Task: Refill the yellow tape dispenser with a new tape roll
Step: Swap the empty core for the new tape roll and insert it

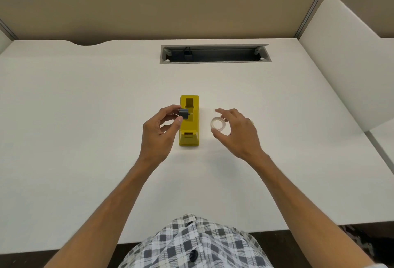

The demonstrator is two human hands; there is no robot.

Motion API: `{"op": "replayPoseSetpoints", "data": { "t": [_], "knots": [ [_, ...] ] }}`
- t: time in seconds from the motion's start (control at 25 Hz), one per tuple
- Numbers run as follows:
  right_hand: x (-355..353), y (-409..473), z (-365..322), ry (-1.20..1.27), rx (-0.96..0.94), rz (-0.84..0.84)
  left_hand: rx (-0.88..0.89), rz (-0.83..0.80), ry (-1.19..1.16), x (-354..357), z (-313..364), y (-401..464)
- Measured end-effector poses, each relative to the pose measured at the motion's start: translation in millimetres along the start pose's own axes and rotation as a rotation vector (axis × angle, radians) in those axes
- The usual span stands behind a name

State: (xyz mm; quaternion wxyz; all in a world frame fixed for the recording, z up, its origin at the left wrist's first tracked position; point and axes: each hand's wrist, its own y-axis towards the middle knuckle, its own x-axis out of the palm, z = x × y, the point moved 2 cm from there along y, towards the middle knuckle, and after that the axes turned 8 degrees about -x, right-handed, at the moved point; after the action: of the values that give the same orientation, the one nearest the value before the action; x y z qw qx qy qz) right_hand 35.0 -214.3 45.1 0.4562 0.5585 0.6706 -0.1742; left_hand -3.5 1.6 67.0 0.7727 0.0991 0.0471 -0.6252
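Observation:
The yellow tape dispenser stands on the white desk, its roll bay showing no tape. My left hand pinches the dark grey spool hub between thumb and fingers, held just over the dispenser's left edge. A clear tape roll lies flat on the desk to the right of the dispenser. My right hand curls around the roll with fingers spread; whether the fingertips touch it I cannot tell.
A grey cable slot is cut into the desk behind the dispenser. A beige partition closes the back, and a white side divider stands at the right. My checked shirt fills the near edge.

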Motion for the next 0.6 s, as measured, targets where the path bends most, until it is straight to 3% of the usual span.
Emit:
{"op": "replayPoseSetpoints", "data": {
  "t": [0.6],
  "knots": [
    [27.7, -6.1, 39.5, -0.039, 0.166, -0.075, -0.012, -0.024, -0.048, -0.5, 0.4, -2.9]
  ]
}}
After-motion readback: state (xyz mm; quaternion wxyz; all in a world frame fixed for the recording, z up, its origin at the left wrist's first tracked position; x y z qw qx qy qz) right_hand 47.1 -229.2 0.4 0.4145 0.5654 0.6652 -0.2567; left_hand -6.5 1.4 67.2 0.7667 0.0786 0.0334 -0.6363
